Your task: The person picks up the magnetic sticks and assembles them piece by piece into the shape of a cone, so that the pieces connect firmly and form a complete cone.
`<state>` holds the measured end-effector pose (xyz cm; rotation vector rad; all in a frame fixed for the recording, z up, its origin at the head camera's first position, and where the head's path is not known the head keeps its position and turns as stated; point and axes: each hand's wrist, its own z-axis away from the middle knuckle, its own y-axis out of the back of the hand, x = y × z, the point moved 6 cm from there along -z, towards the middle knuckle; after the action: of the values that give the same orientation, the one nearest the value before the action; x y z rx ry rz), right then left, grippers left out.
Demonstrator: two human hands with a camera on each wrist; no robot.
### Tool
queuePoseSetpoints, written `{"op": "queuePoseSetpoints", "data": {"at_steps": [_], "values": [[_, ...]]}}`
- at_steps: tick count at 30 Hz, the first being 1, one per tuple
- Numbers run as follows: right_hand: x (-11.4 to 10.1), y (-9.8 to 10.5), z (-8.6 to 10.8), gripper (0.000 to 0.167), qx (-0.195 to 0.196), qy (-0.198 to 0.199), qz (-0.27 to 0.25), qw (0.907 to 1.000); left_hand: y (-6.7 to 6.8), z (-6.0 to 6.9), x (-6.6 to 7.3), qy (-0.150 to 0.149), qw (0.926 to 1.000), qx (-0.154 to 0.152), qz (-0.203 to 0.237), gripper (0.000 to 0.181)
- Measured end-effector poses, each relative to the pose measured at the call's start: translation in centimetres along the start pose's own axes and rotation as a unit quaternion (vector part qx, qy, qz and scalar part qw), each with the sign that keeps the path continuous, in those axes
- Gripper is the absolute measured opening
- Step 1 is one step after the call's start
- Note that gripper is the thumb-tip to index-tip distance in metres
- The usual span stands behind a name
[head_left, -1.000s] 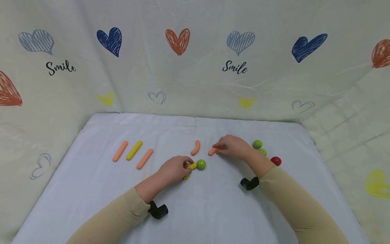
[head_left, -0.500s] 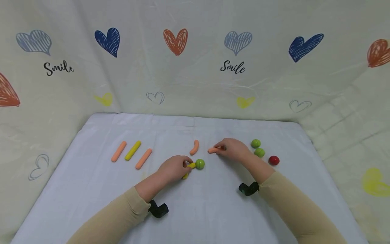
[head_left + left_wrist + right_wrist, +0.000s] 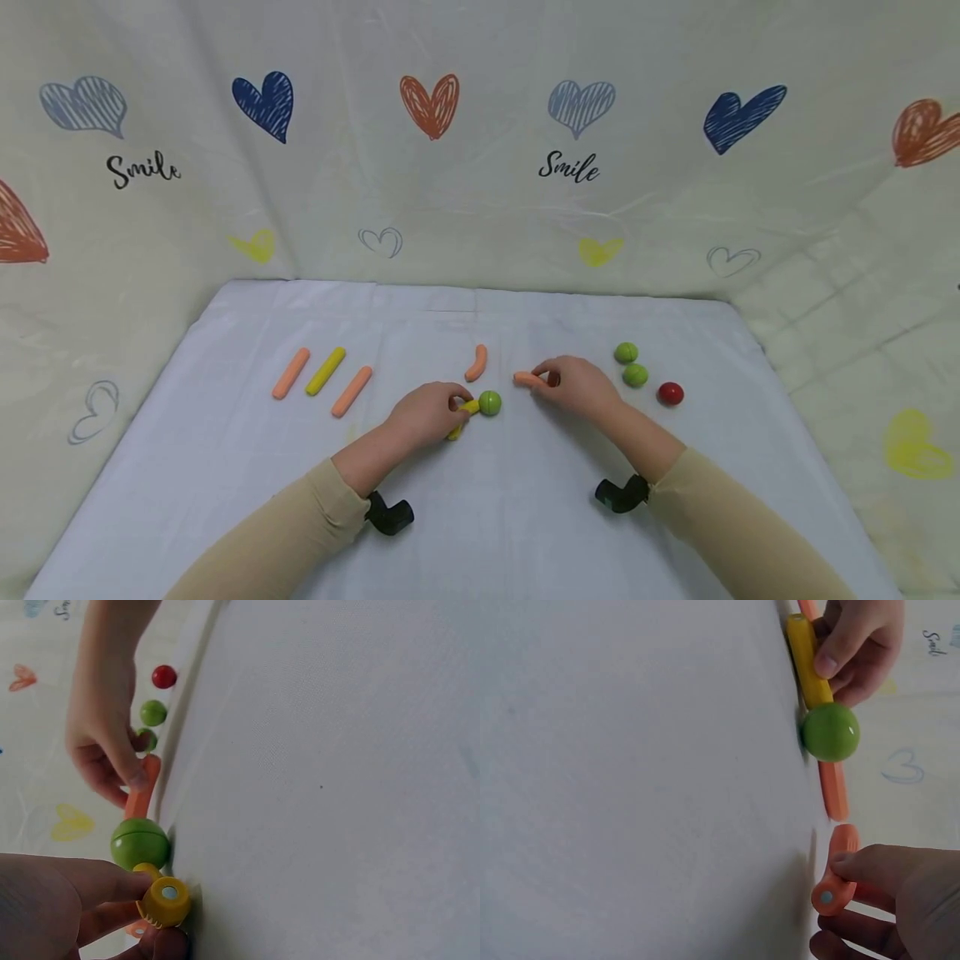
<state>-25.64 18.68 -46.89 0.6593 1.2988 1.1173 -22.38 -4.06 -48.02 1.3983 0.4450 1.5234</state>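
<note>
My left hand [image 3: 423, 417] pinches a curved yellow stick [image 3: 808, 656] at the middle of the table. Against the stick's far end sits a green ball [image 3: 490, 403], touching it. A silvery round spot shows on the yellow stick's near end in the left wrist view. To the right of the ball, my right hand [image 3: 583, 387] pinches a short orange stick [image 3: 844, 840] between thumb and fingers, its free end pointing left. That stick also has a silvery spot on its near end. A gap separates it from the green ball. Beyond the ball lies another curved orange stick [image 3: 476, 364].
At the left lie an orange stick [image 3: 291, 373], a yellow stick [image 3: 326, 372] and another orange stick [image 3: 352, 392], all straight. Right of my right hand are a green ball [image 3: 626, 353], a second green ball [image 3: 635, 375] and a red ball [image 3: 671, 394]. A heart-printed cloth [image 3: 480, 183] hangs behind.
My right hand has drawn slightly nearer to me, and the orange stick in it has turned to point more squarely left. The left hand keeps its place with the yellow stick.
</note>
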Motion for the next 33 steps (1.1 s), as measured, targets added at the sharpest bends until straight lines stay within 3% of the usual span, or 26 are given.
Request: {"op": "queuePoseSetpoints", "data": {"at_steps": [15,33], "values": [[-1.7,-1.5,2.5,0.038,0.014,-0.011,-0.013,0.9998,0.1,0.0,0.0,0.001,1.0,0.006,-0.004,0.028],[-3.2,-2.3,3.1,0.023,0.032,0.012,-0.009,0.9994,-0.1,-0.1,-0.1,0.001,0.9999,0.01,-0.012,0.028]]}}
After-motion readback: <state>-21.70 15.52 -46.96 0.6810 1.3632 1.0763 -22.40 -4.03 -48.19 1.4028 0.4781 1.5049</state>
